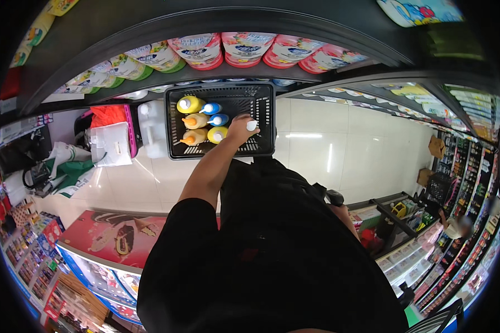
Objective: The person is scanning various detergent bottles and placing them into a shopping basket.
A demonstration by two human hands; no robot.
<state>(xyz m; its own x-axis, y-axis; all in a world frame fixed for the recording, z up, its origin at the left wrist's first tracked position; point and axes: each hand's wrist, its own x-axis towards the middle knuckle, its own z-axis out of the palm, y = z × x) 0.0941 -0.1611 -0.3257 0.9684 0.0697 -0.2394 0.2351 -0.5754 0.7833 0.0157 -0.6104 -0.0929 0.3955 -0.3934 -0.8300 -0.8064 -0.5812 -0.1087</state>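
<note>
A black plastic shopping basket (270, 104) stands before me, under the shelf. My left hand (239, 131) reaches into its right half, fingers wrapped around a bottle with a white cap (251, 125); the bottle's body is mostly hidden by the hand. To the left of this hand stand yellow bottles (193, 105) with white caps, tan bottles (198, 120) with orange nozzles and blue bottles (212, 108) with white nozzles, all upright. My right hand (342, 214) is low at my right side, next to a dark rounded object (335, 197); its fingers are not clearly seen.
Large pink-based jugs (249, 48) line the shelf above the basket. Left of it are a translucent jerrycan (152, 129) and a pink-rimmed basket (131, 131) with packages. A red-topped freezer (112, 237) stands behind me at left. Far right, a person (456, 227) is near shelving.
</note>
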